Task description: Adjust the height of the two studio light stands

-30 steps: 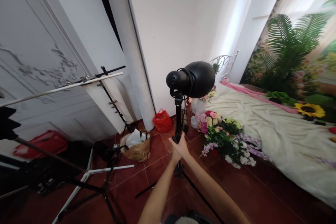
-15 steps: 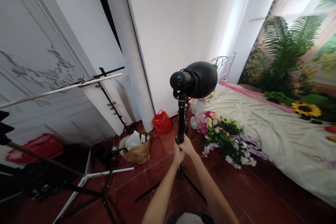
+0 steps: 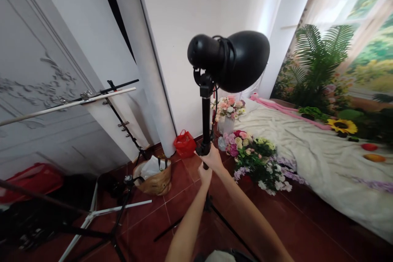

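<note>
A black light stand [image 3: 206,120] rises in front of me, with a black lamp [image 3: 229,60] on top and its cord wound around the neck. My right hand [image 3: 212,159] grips the stand at its black collar, the fingers partly hidden behind the pole. Just below it, my left hand [image 3: 204,175] is closed around the lower part of the pole. The stand's dark legs spread over the floor beneath my forearms.
To the left are a white crossbar [image 3: 67,107] on stands, a straw bag [image 3: 155,180] and a red plastic bag [image 3: 184,144]. Artificial flowers [image 3: 254,153] lie right of the stand, beside a bed [image 3: 307,147] with a cream cover. Red tiles [image 3: 150,225] form the floor.
The lamp has risen and come nearer, with more of the pole showing above my hands. My right hand has moved up to the collar, and my left hand stays lower. The view has shifted slightly.
</note>
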Demonstrator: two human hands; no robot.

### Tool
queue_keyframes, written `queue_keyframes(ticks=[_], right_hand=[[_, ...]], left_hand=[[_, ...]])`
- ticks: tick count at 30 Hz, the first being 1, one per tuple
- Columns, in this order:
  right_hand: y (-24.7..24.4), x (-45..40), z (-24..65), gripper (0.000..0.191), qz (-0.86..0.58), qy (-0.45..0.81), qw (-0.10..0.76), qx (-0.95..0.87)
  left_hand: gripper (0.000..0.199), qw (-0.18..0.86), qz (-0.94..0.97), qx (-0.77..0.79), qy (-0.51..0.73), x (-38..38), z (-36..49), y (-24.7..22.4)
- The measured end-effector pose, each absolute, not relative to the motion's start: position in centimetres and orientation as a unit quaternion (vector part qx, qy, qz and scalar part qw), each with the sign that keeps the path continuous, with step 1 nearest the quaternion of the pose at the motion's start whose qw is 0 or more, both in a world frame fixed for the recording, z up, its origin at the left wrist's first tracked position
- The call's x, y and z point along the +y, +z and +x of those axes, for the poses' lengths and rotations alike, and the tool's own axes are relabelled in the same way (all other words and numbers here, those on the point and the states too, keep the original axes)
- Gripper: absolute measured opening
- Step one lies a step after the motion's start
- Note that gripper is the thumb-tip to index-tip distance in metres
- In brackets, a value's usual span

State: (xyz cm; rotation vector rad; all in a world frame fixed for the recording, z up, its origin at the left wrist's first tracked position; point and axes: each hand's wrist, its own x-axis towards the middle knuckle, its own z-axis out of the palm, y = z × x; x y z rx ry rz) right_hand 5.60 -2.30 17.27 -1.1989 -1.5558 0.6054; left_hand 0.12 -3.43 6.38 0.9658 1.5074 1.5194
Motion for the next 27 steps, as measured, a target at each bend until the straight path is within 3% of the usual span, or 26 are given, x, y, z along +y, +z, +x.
queue_keyframes(ticks=[10,27], right_hand=[[19.9,-1.9,6.2,0.053,-0.450,0.251,0.522,-0.679],[22.0,-1.8,5.6,0.052,-0.476,0.217,0.545,-0.655]], left_hand=[[0.017,0.362,0.418,0.584,0.594,-3.2,0.3,5.9],[0.028,0.437,0.404,0.544,0.592,-3.1,-0.3,5.5]])
